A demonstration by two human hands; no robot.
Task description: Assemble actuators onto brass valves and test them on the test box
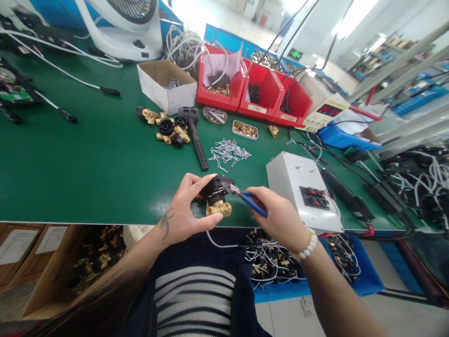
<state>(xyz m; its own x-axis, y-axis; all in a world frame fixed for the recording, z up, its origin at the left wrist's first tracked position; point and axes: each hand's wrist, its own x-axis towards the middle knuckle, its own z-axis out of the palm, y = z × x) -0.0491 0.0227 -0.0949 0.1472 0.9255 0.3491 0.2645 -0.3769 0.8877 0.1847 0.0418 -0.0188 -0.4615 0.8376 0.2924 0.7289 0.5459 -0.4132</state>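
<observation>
My left hand (185, 208) is closed around a small valve assembly (218, 196), black plastic on top and brass below, held over the near edge of the green table (87, 159). My right hand (277, 215) grips blue-handled pliers (245, 195), whose metal jaws touch the black top of the valve. A white wire hangs from the assembly toward my lap.
A pile of metal clips (228, 152), a heap of brass and black parts (168, 127), a black handle (196, 135), a cardboard box (166, 86), red bins (259, 93) and a white switch box (301, 189) lie on the table. Blue trays of wired parts sit below.
</observation>
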